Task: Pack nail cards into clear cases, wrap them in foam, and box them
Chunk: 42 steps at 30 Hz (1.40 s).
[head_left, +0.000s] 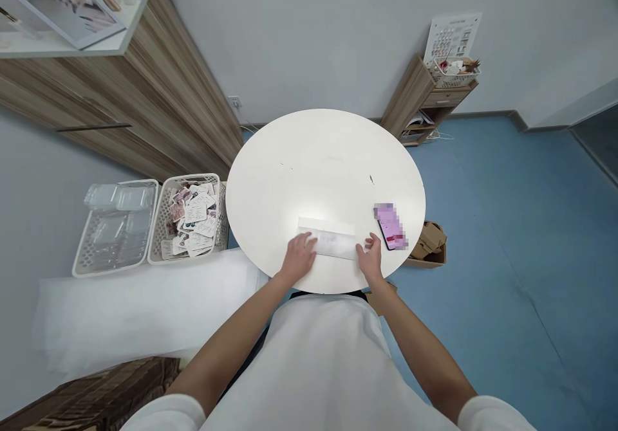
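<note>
A long, clear plastic package (333,242) lies flat near the front edge of a round white table (323,161). My left hand (299,255) rests on its left end with curled fingers pressing down. My right hand (371,255) grips its right end, fingers closed round the edge. A phone (391,226) lies on the table just right of my right hand.
Two white baskets stand left of the table: one (116,225) with clear plastic trays, one (190,215) with several printed cards. A cardboard box (429,244) sits on the blue floor at the right. Wooden cabinets (145,103) and a small shelf (425,96) line the wall.
</note>
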Available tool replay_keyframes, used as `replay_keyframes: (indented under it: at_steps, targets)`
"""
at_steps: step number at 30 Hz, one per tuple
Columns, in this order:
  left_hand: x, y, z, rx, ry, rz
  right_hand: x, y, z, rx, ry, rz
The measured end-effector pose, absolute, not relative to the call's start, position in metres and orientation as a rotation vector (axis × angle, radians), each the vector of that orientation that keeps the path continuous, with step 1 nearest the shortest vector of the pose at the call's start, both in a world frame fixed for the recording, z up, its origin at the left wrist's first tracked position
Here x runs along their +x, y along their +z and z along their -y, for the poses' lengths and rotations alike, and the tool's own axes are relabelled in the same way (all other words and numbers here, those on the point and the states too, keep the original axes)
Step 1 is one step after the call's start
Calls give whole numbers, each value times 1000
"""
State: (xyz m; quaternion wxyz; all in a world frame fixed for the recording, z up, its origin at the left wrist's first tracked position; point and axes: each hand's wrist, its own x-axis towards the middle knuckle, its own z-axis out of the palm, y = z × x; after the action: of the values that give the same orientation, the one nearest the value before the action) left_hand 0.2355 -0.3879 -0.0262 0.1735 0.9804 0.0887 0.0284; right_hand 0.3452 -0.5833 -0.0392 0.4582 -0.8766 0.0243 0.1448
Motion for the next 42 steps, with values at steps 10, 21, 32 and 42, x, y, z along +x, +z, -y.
replay_keyframes:
  at_steps: [10,21,32,42]
  targets:
    - [247,-48,422,2763,-75,-402,321,-43,579,-2051,738,-158]
    - [305,-42,414,2731,-132,-559,409,-35,544,-1740,823,-287]
    - [312,-32,450,2762,-222,-513,450,-36,534,-1804,1029,54]
    - [307,-33,452,2791,-295,-505,446,-40,527,-1870,983,-51]
